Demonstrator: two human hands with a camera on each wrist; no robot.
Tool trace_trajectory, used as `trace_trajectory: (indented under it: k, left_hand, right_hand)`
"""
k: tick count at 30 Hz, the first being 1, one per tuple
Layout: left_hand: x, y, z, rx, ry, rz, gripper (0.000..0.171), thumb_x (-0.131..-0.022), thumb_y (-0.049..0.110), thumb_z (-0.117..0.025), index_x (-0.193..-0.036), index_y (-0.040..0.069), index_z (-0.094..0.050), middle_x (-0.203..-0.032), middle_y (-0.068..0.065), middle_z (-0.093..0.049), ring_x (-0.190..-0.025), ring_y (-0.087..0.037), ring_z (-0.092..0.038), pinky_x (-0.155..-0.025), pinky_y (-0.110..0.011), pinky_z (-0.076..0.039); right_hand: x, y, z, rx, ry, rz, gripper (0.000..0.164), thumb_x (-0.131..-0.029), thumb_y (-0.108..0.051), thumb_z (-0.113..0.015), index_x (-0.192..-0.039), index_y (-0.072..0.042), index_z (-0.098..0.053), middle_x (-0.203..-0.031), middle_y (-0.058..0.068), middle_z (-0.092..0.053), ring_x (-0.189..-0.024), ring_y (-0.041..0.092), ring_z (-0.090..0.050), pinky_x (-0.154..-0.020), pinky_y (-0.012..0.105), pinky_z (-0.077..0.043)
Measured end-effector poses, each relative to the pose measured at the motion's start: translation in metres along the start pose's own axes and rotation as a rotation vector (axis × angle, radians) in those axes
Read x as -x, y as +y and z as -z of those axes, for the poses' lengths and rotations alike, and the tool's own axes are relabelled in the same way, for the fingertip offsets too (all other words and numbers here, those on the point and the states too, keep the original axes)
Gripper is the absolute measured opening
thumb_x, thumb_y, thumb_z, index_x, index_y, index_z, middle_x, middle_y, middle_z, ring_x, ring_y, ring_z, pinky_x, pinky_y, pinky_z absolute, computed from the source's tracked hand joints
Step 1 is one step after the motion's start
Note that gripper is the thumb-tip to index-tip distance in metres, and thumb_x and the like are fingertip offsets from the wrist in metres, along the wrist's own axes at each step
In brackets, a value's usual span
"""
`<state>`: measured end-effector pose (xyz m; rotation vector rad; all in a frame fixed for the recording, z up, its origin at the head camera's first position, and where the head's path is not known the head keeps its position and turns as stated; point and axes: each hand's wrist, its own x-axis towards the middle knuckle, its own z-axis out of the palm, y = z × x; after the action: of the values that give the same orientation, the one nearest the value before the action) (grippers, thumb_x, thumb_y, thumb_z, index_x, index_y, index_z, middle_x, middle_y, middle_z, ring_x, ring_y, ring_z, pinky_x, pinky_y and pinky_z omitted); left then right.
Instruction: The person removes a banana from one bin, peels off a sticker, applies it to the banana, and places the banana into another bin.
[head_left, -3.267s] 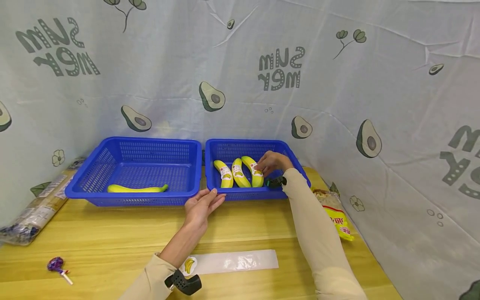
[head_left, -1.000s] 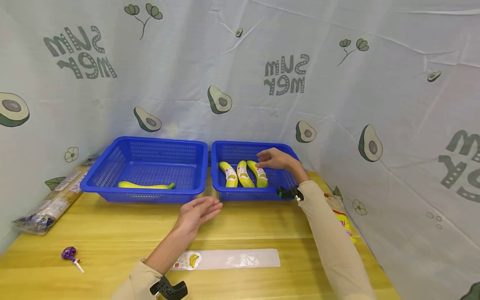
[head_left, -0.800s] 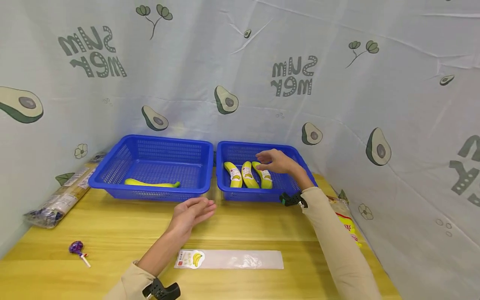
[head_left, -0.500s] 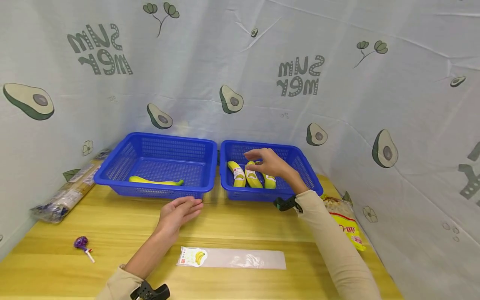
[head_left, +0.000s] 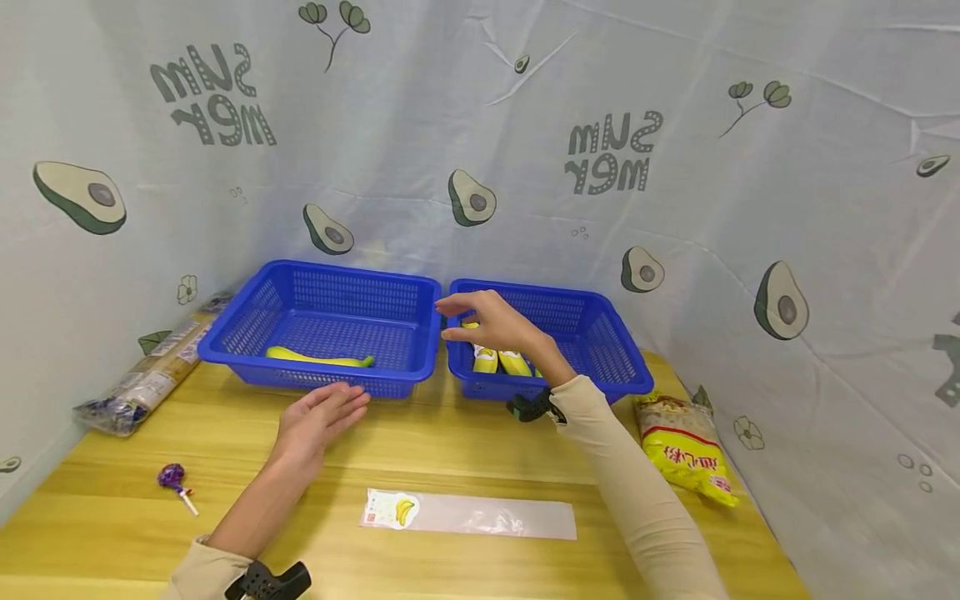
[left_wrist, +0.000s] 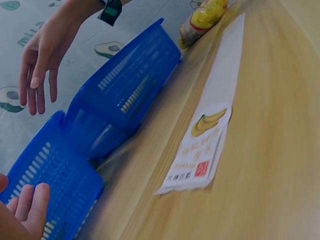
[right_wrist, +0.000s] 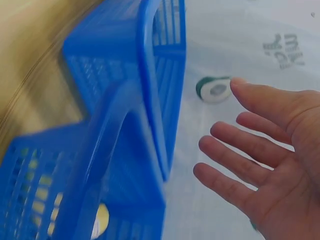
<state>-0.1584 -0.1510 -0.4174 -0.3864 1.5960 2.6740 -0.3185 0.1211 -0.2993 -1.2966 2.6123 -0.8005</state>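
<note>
My right hand (head_left: 491,322) hovers with fingers spread over the left end of the right blue basket (head_left: 558,310), holding nothing. Beneath it lie several yellow bananas (head_left: 515,363) with white stickers, partly hidden by the hand. In the left blue basket (head_left: 352,293), a single slender yellow fruit with a green stem (head_left: 318,360) lies along the front side. My left hand (head_left: 315,423) is just in front of this basket's front wall, fingers extended and nothing in it. The right wrist view shows the right hand's empty palm (right_wrist: 270,170) beside the basket rims.
A flat clear bag with a banana label (head_left: 472,513) lies on the table ahead of me. At the left are a lollipop (head_left: 176,483) and a long wrapped pack (head_left: 161,367). A yellow food bag (head_left: 686,450) sits at the right, and a printed curtain (head_left: 405,125) hangs behind.
The left hand has let go of the right basket's rim and drawn left. My right hand has risen off the bananas and moved left. The view has shifted slightly; the bananas stay in place.
</note>
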Motion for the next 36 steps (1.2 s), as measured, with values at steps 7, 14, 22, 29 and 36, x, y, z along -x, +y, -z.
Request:
trace_trajectory:
  k: [7, 14, 22, 29, 36]
  left_hand:
    - [0.000, 0.021, 0.026, 0.090, 0.060, 0.009, 0.033, -0.111, 0.011, -0.061, -0.141, 0.001, -0.049, -0.106, 0.000, -0.081, -0.105, -0.014, -0.079, -0.105, -0.033, -0.058]
    - [-0.001, 0.037, 0.048, 0.210, 0.102, 0.023, 0.016, -0.109, 0.005, -0.062, -0.125, 0.007, -0.060, -0.102, -0.002, -0.081, -0.101, -0.015, -0.080, -0.104, -0.033, -0.058]
    - [-0.003, 0.050, 0.070, 0.322, 0.161, 0.029, 0.014, -0.107, 0.002, -0.064, -0.118, 0.010, -0.066, -0.100, -0.005, -0.081, -0.099, -0.017, -0.080, -0.104, -0.034, -0.058]
    - [-0.006, 0.057, 0.084, 0.366, 0.176, -0.012, 0.017, -0.107, 0.000, -0.062, -0.121, 0.009, -0.063, -0.097, -0.007, -0.080, -0.096, -0.019, -0.080, -0.099, -0.035, -0.061]
    - [-0.013, 0.065, 0.091, 0.382, 0.227, -0.052, 0.007, -0.106, 0.004, -0.067, -0.103, 0.007, -0.072, -0.091, -0.007, -0.080, -0.089, -0.019, -0.081, -0.091, -0.036, -0.065]
  right_hand:
    - [-0.033, -0.014, -0.013, 0.011, -0.071, 0.027, 0.057, -0.104, -0.020, -0.076, -0.154, -0.001, -0.056, -0.148, 0.016, -0.066, -0.136, 0.028, -0.064, -0.109, 0.038, -0.057]
    - [-0.059, -0.020, -0.026, -0.032, -0.119, 0.067, 0.049, -0.104, -0.019, -0.075, -0.147, 0.001, -0.062, -0.136, 0.016, -0.073, -0.125, 0.027, -0.071, -0.105, 0.032, -0.058]
    - [-0.091, -0.032, -0.047, -0.086, -0.207, 0.127, 0.033, -0.109, -0.017, -0.067, -0.137, 0.001, -0.069, -0.128, 0.015, -0.076, -0.117, 0.025, -0.073, -0.102, 0.029, -0.058]
    - [-0.117, -0.054, -0.074, -0.204, -0.376, 0.085, 0.038, -0.116, -0.022, -0.052, -0.140, 0.003, -0.066, -0.126, 0.019, -0.076, -0.118, 0.035, -0.072, -0.100, 0.044, -0.061]
    - [-0.132, -0.069, -0.102, -0.159, -0.423, 0.095, 0.041, -0.118, -0.032, -0.047, -0.113, -0.003, -0.075, -0.093, 0.005, -0.071, -0.082, 0.009, -0.066, -0.084, 0.024, -0.058]
